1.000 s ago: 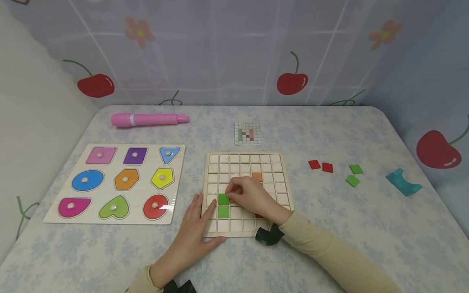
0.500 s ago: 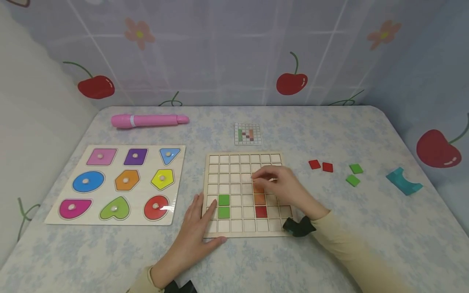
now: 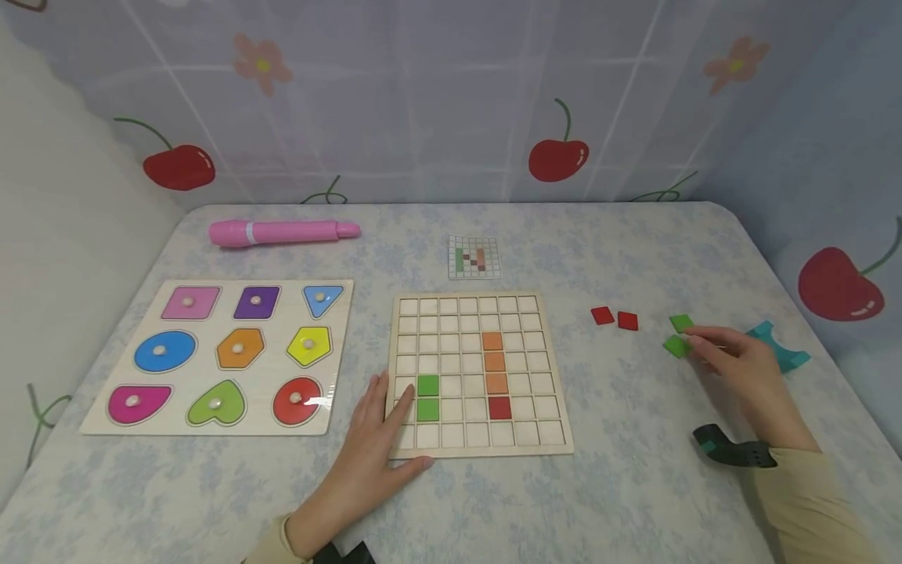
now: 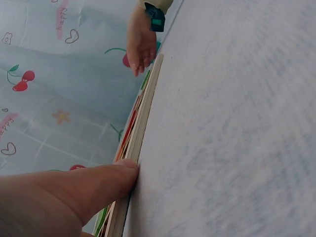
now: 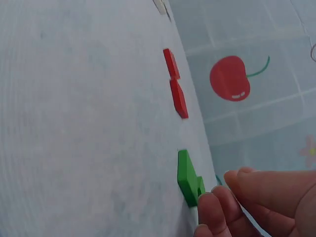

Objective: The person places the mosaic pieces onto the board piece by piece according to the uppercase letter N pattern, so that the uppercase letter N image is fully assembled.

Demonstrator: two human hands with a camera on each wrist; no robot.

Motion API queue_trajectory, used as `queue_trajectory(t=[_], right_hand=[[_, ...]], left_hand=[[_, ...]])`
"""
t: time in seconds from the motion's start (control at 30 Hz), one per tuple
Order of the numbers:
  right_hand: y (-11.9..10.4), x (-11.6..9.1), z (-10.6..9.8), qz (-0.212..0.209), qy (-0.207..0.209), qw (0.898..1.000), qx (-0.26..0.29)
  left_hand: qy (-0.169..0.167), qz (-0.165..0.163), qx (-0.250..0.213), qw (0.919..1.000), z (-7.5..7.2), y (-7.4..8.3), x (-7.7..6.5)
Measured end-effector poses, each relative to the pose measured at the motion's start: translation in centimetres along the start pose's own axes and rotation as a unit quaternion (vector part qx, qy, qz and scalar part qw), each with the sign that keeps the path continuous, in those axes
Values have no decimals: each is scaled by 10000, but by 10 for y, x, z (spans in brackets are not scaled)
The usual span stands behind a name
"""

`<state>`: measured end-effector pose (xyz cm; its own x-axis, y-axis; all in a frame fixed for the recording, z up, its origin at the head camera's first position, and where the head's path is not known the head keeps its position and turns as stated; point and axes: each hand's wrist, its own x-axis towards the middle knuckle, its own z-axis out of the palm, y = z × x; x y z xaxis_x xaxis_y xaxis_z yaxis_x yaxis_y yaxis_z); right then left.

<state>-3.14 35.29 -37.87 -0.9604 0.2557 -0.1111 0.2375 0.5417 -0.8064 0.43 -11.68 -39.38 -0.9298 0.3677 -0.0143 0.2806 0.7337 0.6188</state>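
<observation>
My left hand (image 3: 369, 446) rests at the left edge of a wooden grid board (image 3: 557, 452), its thumb against the near edge. Set in the board's squares are two green tiles (image 3: 427, 397) on the left, and three orange tiles (image 3: 493, 361) in a column above a red tile (image 3: 499, 408). Over at the right, my right hand (image 3: 750, 376) reaches with its fingertips beside two loose green square tiles (image 3: 677, 346). In the right wrist view its fingers are bent and nearly cover one green tile; no tile shows lifted between them.
Two red tiles (image 3: 627, 321) lie right of the board. A teal arch-shaped block (image 3: 784, 356) is partly behind the right hand. Beyond the board lies a small pattern card (image 3: 474, 257). A shape puzzle (image 3: 264, 384) and a pink pen-like stick (image 3: 296, 232) occupy the left side.
My right hand has moved from the board to the loose green tiles at the right, uncovering the orange column and red tile. The left hand stays in place on the board.
</observation>
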Motion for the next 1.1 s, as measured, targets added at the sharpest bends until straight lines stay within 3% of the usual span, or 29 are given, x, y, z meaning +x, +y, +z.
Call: queue_trajectory(t=[0.13,0.23,0.33,0.5,0.87,0.97,1.1], right_hand=[[4,-2,-6,43,-1,10000,15],[1,-1,-3,80,8,9978,-652],[-3,1,3,-62,119,9887,-1494],[-5,2,11,-461,310,9794,-1942],[-9,2,17,-690,443,9778,-1926],[-13,3,20,-711,245,9846,-1579],[-18,14,33,-788,-215,9944,-675]], left_hand=[[-10,-18,-11,10000,-1,0,0],[3,-6,-22,10000,0,0,0],[27,25,-40,10000,0,0,0],[59,12,-56,10000,0,0,0],[70,14,-57,10000,0,0,0],[76,15,-45,10000,0,0,0],[135,72,-22,9999,1,0,0]])
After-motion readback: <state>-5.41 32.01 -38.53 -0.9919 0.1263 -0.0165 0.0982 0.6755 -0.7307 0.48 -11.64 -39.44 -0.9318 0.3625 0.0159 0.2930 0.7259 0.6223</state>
